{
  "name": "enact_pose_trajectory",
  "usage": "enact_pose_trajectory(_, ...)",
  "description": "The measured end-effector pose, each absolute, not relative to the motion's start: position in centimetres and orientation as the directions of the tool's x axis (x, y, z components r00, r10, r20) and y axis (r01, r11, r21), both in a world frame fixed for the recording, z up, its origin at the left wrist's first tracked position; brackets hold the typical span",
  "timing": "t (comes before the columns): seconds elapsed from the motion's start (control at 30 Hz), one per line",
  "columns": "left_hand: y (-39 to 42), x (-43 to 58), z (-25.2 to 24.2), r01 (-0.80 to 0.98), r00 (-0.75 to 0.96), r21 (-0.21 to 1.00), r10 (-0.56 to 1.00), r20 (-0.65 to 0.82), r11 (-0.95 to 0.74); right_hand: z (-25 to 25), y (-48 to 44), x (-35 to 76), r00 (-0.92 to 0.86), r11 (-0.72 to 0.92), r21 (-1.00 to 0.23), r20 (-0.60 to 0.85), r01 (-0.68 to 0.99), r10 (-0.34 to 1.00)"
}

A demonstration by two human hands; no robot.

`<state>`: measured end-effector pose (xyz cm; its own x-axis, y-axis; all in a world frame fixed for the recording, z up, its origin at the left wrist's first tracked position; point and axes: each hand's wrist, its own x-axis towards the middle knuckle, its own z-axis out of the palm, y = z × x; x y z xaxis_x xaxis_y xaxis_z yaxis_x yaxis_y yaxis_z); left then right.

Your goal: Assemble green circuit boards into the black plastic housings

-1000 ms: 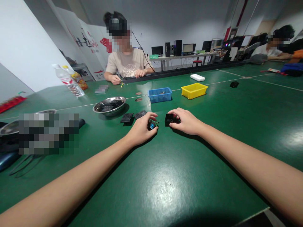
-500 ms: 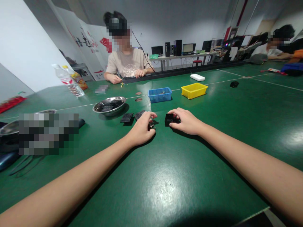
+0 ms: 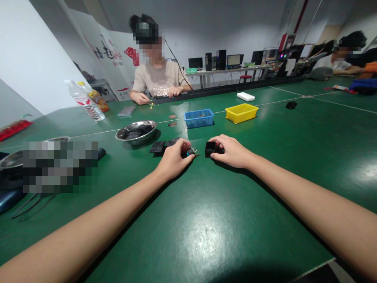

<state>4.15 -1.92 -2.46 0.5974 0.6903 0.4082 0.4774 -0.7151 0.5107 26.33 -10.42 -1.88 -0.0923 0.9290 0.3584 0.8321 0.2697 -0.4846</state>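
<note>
My left hand (image 3: 174, 160) is closed on a small part with metal pins (image 3: 193, 151). A bit of blue shows on that part, and the pins point right; its exact kind I cannot make out. Across a narrow gap, my right hand (image 3: 232, 151) grips a small black open-topped box (image 3: 210, 150) between thumb and fingers, its opening facing up. Just left of my left hand lie two black square pieces, one black piece (image 3: 157, 147) in full view and the other partly behind the hand.
Beyond my hands stand a blue tray (image 3: 199, 122) with small parts and a yellow tray (image 3: 242, 114). A steel bowl (image 3: 118, 136) holds black pieces. Bottles (image 3: 85, 103) stand at the back left. A person (image 3: 159, 76) sits opposite, hands on small parts.
My left hand has closed its fingers around the pinned part, which now shows between them with its pins turned to the right. My right hand and the black box have stayed still.
</note>
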Motion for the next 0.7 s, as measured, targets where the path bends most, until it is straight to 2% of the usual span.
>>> enact_pose_trajectory(0.4,-2.28,4.21,-1.92,0.445,0.680,0.390,0.588,0.438,-0.806,-1.95,-10.38,26.33,-0.103,0.283,-0.476,0.369,0.833,0.924)
enact_pose_trajectory(0.57,-2.21,4.17,-1.97,0.369,0.714,0.388,0.525,0.462,-0.844,-2.07,-10.38,26.35,-0.101,0.289,-0.477,0.381,0.830,0.919)
enact_pose_trajectory(0.7,-2.21,4.14,-2.05,0.386,0.708,0.406,0.549,0.446,-0.828,-2.12,-10.41,26.35,-0.106,0.298,-0.477,0.388,0.827,0.915)
